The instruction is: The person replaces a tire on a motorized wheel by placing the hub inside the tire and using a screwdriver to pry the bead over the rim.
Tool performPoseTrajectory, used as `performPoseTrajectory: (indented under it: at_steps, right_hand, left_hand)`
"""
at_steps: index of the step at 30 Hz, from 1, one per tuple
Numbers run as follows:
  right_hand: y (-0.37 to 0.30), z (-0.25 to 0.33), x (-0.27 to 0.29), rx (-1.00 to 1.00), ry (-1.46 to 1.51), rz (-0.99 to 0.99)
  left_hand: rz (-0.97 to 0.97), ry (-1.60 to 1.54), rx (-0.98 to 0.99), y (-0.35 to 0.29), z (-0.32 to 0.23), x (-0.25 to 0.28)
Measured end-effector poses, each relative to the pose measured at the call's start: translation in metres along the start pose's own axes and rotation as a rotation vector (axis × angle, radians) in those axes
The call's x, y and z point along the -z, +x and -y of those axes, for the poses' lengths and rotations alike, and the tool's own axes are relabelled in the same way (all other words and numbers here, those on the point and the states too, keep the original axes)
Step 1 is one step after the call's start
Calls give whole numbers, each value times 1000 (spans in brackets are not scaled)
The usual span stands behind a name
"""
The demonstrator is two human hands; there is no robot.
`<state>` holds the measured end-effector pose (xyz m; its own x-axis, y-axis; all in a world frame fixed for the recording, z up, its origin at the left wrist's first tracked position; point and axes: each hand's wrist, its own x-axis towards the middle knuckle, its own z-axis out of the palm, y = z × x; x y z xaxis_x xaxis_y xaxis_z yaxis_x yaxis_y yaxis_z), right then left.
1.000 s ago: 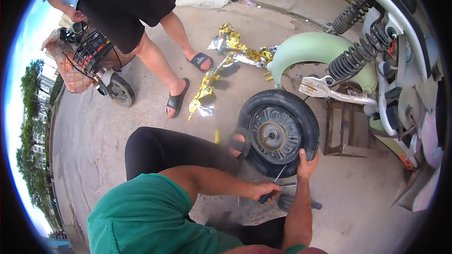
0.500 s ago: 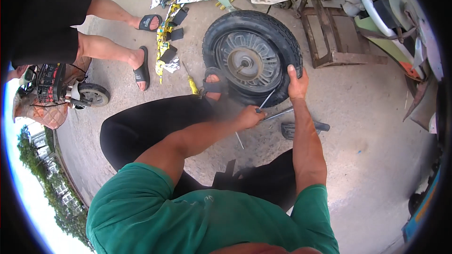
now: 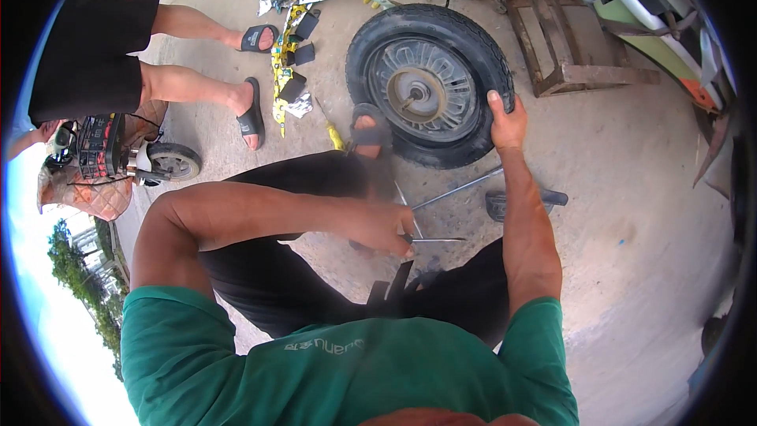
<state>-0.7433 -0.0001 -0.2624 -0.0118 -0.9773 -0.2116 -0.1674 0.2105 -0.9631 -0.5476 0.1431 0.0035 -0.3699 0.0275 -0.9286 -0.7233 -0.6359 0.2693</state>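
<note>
A motor scooter wheel with a black tyre (image 3: pixel 481 55) and a dirty spoked metal hub (image 3: pixel 422 95) lies tilted in front of me, at the far middle. My right hand (image 3: pixel 509 122) grips the tyre's right edge, thumb on the sidewall and fingers round the tread. Close to my body, between my knees, my left hand (image 3: pixel 386 229) is closed on a screwdriver (image 3: pixel 441 240), its dark handle in the fist and its metal shaft pointing right. The left hand is slightly blurred. Beyond it, a long metal rod (image 3: pixel 457 189) lies on the ground below the wheel.
A yellow-handled screwdriver (image 3: pixel 335 136) lies by my sandalled foot. Yellow patterned wrapping (image 3: pixel 292 24) with black pads is spread farther off. At far right stand a rusty metal frame (image 3: pixel 583 75) and scooter parts. Another person's legs (image 3: pixel 189 79) and a small scooter (image 3: pixel 169 162) are at left.
My left hand has drawn the screwdriver away from the tyre's lower edge, back toward my body. The right hand still grips the tyre. The view has shifted slightly.
</note>
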Motion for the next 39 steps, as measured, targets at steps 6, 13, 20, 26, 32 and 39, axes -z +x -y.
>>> performPoseTrajectory:
  at_steps: [6, 13, 20, 26, 32, 39]
  right_hand:
    - [-1, 1, 0, -17, 4, -13]
    - [2, -10, 4, 10, 41, -11]
    - [0, -2, 0, -12, 16, 18]
    - [-1, -4, 3, -11, 22, 9]
    - [-1, -1, 2, -23, -7, 16]
    - [-1, 2, 3, -30, 16, 4]
  left_hand:
    - [-576, 798, -267, 0, 12, 73]
    - [-667, 985, -433, 31, -56, 124]
    - [-494, 1087, -181, 63, -92, 143]
    - [-515, 1118, -242, 65, -108, 145]
    - [-504, 1447, -159, 72, -105, 122]
    - [-560, 1580, -275, 86, -86, 109]
